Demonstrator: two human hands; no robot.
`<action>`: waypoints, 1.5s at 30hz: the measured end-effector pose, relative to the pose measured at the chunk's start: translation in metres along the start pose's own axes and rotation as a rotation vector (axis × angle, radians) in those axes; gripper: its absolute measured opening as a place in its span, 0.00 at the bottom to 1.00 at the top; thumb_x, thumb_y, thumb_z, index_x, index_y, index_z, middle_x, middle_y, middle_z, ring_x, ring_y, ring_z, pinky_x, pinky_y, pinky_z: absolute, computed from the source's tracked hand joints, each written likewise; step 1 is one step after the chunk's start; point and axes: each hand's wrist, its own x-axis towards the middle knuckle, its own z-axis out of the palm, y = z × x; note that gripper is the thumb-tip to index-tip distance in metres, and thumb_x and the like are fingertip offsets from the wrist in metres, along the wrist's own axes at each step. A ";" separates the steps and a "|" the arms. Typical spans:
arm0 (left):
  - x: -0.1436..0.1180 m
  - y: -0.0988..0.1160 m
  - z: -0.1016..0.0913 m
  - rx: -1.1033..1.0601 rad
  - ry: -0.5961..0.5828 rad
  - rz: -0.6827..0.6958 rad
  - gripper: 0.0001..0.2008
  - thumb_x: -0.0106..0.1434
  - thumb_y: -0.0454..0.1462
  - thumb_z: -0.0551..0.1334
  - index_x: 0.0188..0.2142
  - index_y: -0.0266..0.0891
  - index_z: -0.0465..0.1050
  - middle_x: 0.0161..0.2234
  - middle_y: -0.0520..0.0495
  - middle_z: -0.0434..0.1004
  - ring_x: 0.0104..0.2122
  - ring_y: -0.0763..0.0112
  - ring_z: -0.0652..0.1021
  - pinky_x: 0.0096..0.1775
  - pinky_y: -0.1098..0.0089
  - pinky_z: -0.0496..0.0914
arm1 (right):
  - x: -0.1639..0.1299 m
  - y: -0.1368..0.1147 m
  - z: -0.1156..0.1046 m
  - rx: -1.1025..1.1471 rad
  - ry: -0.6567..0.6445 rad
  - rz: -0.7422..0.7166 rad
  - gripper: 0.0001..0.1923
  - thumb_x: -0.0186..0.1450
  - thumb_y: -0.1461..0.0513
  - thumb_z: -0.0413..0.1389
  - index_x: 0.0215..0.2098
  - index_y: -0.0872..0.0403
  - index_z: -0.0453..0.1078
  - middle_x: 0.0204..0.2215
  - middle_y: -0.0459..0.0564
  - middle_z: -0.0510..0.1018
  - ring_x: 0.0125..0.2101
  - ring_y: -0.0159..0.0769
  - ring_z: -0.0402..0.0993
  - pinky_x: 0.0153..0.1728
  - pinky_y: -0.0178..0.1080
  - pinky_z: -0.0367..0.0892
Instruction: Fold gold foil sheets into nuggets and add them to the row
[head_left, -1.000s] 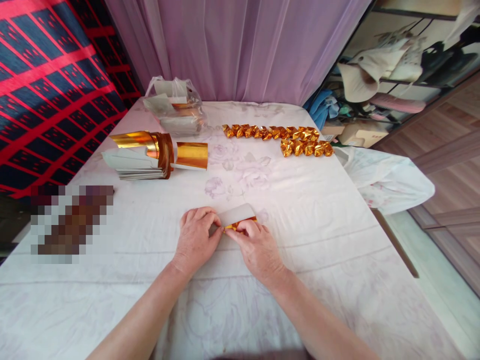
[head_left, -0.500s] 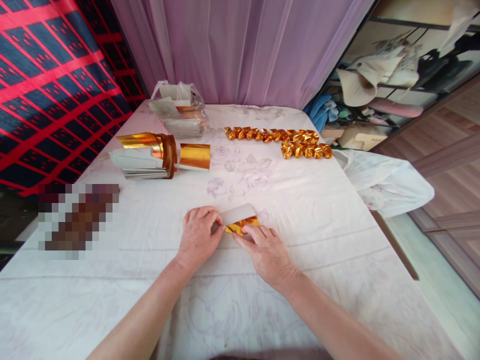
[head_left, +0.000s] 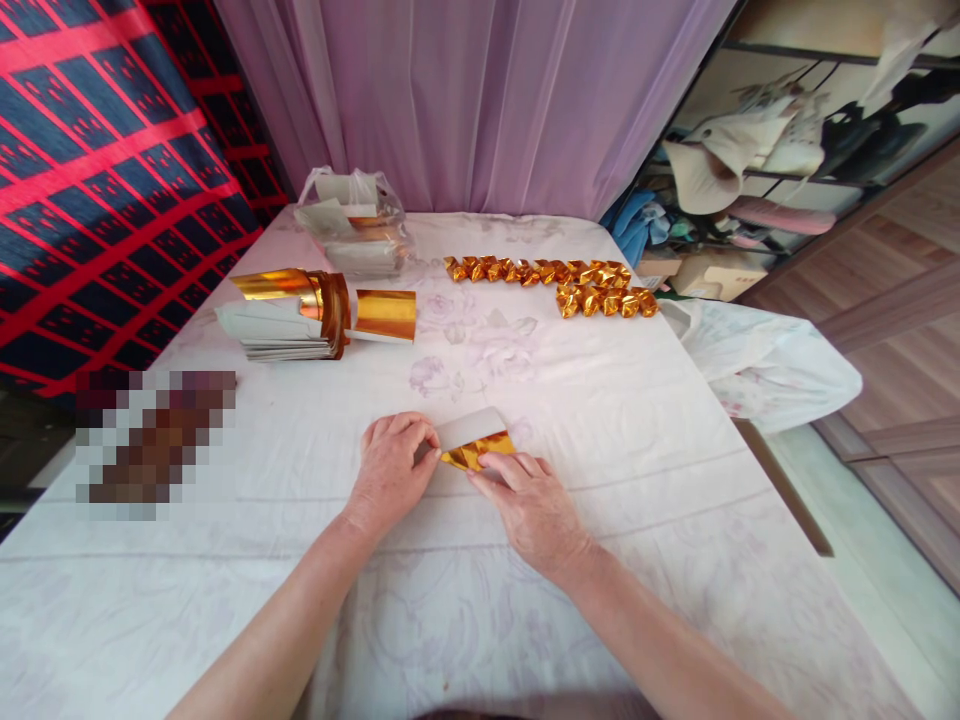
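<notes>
A sheet of gold foil paper [head_left: 474,428] with a pale grey back lies partly folded on the table in front of me. Its near edge is turned over, so a gold strip shows below the grey side. My left hand [head_left: 396,462] pinches the sheet's left corner between thumb and curled fingers. From the right, my right hand [head_left: 531,505] grips the gold fold, fingers on top and thumb at the near edge. Those fingers cover the fold's lower right part.
Behind on the left are a fanned stack of gold paper [head_left: 292,325], a loose gold sheet [head_left: 385,315] and a clear plastic bag [head_left: 356,225] of paper. Two rows of folded gold pieces [head_left: 536,271] lie back right. A white bag [head_left: 780,365] hangs beyond the table's right edge.
Both hands stay on the foil paper, with barely any movement. A little more of the gold fold shows beside the right fingers. The whole view has shifted slightly.
</notes>
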 end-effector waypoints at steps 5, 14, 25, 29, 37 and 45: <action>0.000 0.001 -0.001 -0.008 0.011 0.006 0.05 0.60 0.33 0.58 0.33 0.45 0.71 0.44 0.50 0.77 0.46 0.60 0.73 0.51 0.57 0.62 | 0.000 -0.002 0.000 0.013 -0.032 0.035 0.19 0.68 0.67 0.52 0.55 0.47 0.72 0.51 0.52 0.75 0.44 0.41 0.67 0.41 0.44 0.61; -0.004 0.014 0.011 0.122 0.081 -0.027 0.09 0.60 0.42 0.65 0.37 0.43 0.70 0.43 0.46 0.75 0.46 0.55 0.70 0.50 0.55 0.61 | 0.001 -0.003 0.001 0.011 -0.023 0.053 0.20 0.68 0.67 0.52 0.56 0.47 0.72 0.51 0.51 0.75 0.44 0.41 0.67 0.42 0.44 0.60; -0.004 0.014 0.010 0.112 0.065 -0.033 0.07 0.61 0.42 0.65 0.36 0.44 0.70 0.43 0.46 0.74 0.46 0.55 0.70 0.50 0.54 0.61 | -0.003 -0.002 0.002 0.031 0.043 0.031 0.18 0.67 0.68 0.53 0.52 0.48 0.74 0.49 0.50 0.77 0.44 0.38 0.69 0.42 0.43 0.62; -0.004 0.015 0.011 0.105 0.086 -0.031 0.05 0.61 0.41 0.64 0.35 0.44 0.71 0.42 0.46 0.74 0.46 0.55 0.70 0.50 0.54 0.61 | -0.002 -0.002 0.003 0.019 0.044 0.031 0.19 0.67 0.68 0.52 0.52 0.47 0.74 0.49 0.50 0.77 0.45 0.39 0.69 0.42 0.43 0.62; 0.000 0.020 0.013 0.141 0.118 -0.067 0.05 0.61 0.41 0.63 0.34 0.43 0.72 0.41 0.46 0.74 0.45 0.55 0.70 0.51 0.54 0.61 | -0.002 -0.002 0.004 -0.006 0.036 0.036 0.18 0.67 0.67 0.54 0.52 0.48 0.74 0.50 0.50 0.76 0.45 0.39 0.68 0.43 0.43 0.62; 0.002 0.008 0.007 0.083 0.050 -0.007 0.03 0.62 0.36 0.59 0.33 0.44 0.72 0.41 0.49 0.76 0.46 0.59 0.72 0.50 0.56 0.61 | 0.000 -0.002 0.004 -0.024 0.030 0.046 0.17 0.66 0.68 0.54 0.51 0.47 0.75 0.50 0.50 0.77 0.45 0.39 0.69 0.43 0.43 0.62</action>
